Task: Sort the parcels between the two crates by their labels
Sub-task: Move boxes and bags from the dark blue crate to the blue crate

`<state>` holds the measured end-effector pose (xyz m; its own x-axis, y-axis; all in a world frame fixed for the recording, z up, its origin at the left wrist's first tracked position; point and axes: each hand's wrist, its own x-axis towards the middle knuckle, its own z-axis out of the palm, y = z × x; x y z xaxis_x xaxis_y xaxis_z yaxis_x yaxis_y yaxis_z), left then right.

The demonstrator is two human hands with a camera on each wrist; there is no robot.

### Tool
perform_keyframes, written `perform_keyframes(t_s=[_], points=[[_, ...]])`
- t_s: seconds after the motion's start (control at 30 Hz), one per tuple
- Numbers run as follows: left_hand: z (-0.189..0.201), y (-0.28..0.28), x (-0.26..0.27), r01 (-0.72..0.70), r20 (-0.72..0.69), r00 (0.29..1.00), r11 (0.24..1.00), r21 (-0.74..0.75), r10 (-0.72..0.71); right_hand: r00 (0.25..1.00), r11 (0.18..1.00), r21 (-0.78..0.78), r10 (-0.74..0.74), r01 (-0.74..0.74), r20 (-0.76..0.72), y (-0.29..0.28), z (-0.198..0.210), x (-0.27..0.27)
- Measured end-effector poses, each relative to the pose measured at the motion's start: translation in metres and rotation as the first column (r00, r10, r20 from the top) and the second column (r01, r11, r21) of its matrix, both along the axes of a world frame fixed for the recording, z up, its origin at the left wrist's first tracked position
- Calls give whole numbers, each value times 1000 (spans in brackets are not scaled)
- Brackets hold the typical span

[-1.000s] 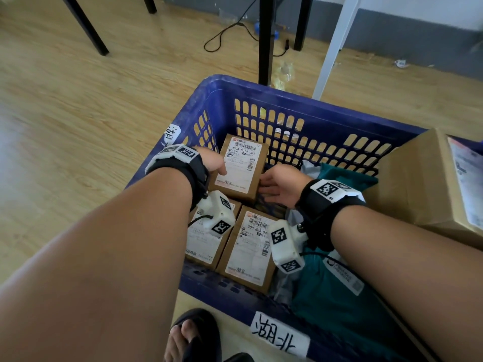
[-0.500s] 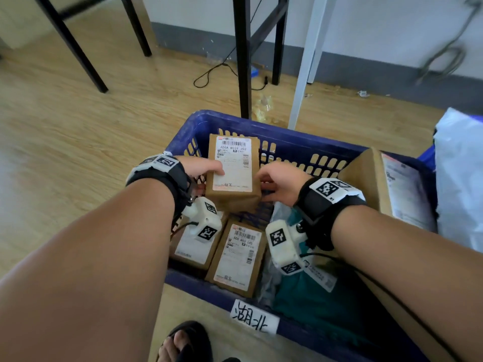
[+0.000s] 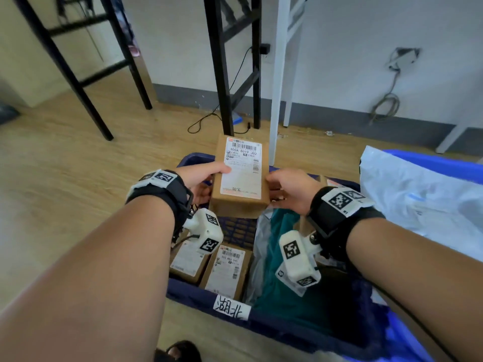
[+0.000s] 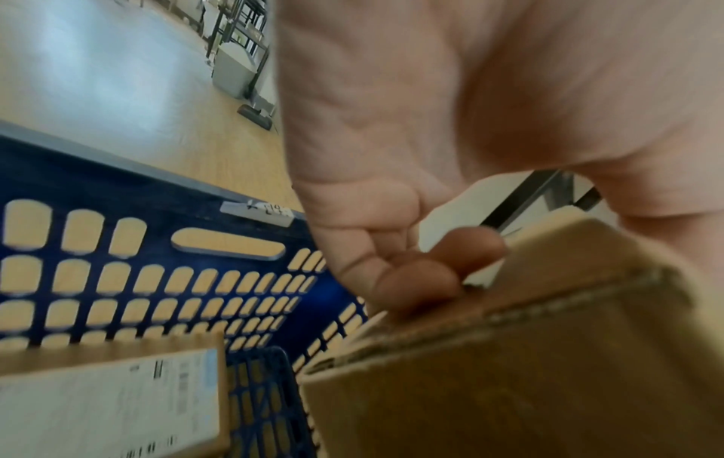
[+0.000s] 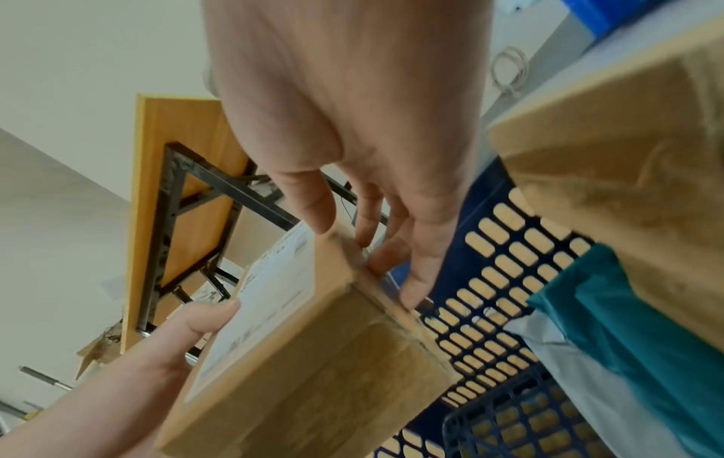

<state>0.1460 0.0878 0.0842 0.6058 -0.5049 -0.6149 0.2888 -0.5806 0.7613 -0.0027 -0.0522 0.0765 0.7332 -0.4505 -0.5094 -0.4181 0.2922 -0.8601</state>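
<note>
Both hands hold a small brown cardboard parcel [image 3: 241, 176] with a white shipping label, lifted above the dark blue crate [image 3: 287, 327]. My left hand [image 3: 202, 177] grips its left side, thumb on the label. My right hand [image 3: 285, 188] grips its right side; in the right wrist view its fingers [image 5: 415, 279] curl round the edge of the parcel [image 5: 313, 356]. In the left wrist view the fingers [image 4: 423, 275] press under the parcel [image 4: 529, 356]. Two more labelled parcels [image 3: 227, 270] lie flat in the crate beside a teal bag [image 3: 285, 291].
The crate carries a handwritten white tag [image 3: 231, 307] on its near rim. A white plastic mailer [image 3: 423, 199] lies on a brighter blue crate [image 3: 439, 163] at right. Black [image 3: 222, 74] and white table legs [image 3: 279, 74] and a cable stand beyond. My sandalled foot [image 3: 180, 351] is near the crate.
Both hands have lifted the parcel up out of the crate, from its floor to well above the far rim. The head view has tilted upward.
</note>
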Motion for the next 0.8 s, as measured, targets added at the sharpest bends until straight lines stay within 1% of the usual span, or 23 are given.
perform_keyframes(t_s=[0.13, 0.27, 0.4, 0.53, 0.67, 0.8], points=[[16, -7, -35, -15, -12, 1000, 994, -113, 14, 998, 997, -49, -52, 53, 30, -9, 25, -35], [28, -15, -63, -10, 1, 1000, 978, -209, 10, 992, 987, -120, -99, 108, 79, -17, 40, -65], [36, -25, -86, 62, 9, 998, 961, -269, -62, 987, 971, -188, -129, 146, 99, -27, 46, -92], [41, -32, -100, 153, 41, 988, 949, -274, -148, 989, 948, -286, -112, 136, 98, -40, 46, -114], [48, -40, -110, 203, 44, 979, 929, -309, -199, 984, 966, -221, -108, 137, 138, -51, 49, -130], [48, -48, -114, 230, 46, 973, 919, -320, -228, 977, 977, -164, -101, 133, 189, -54, 48, -134]])
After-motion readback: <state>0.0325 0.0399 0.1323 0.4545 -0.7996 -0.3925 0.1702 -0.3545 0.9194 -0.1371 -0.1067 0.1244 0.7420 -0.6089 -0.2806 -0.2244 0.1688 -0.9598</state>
